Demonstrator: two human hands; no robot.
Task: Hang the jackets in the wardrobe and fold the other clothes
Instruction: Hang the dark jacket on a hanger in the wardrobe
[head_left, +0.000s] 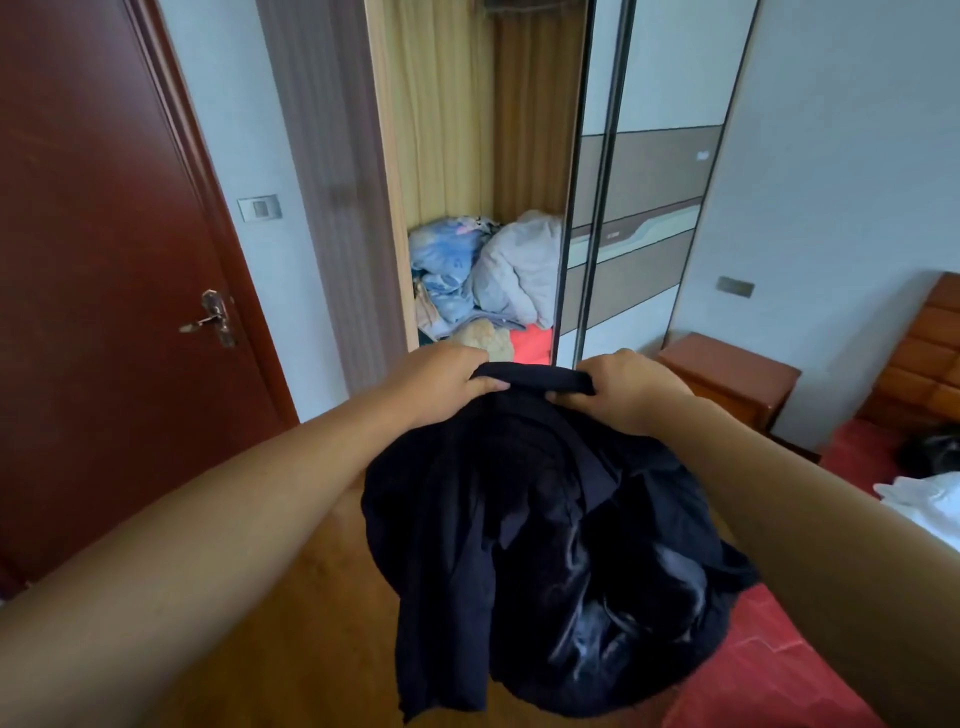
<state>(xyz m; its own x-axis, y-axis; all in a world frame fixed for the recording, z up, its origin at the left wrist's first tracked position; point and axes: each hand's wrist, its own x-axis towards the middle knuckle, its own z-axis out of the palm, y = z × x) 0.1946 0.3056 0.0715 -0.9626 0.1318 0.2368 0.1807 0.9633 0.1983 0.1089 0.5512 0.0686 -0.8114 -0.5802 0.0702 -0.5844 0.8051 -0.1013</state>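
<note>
so yeah, left hand (447, 382) fingers (485, 386) pinch one end of the dark navy garment (545, 519) top band, right hand (628, 392) pinches the other, dangling mid-air before the open wardrobe (467, 156); looks light, soft and floppy, so that firmer band seems the best hold.

Bedroom: wardrobe (467, 156), bed (779, 665), nightstand (727, 374).

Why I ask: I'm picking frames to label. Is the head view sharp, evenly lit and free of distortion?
Head view: wide-angle distortion tilts and bows the red door and the sliding wardrobe door; its light is soft and even, with no hard shadows; the dark garment gripped by the left hand and right hand reads nearly black, folds mostly lost; slightly soft overall.
</note>
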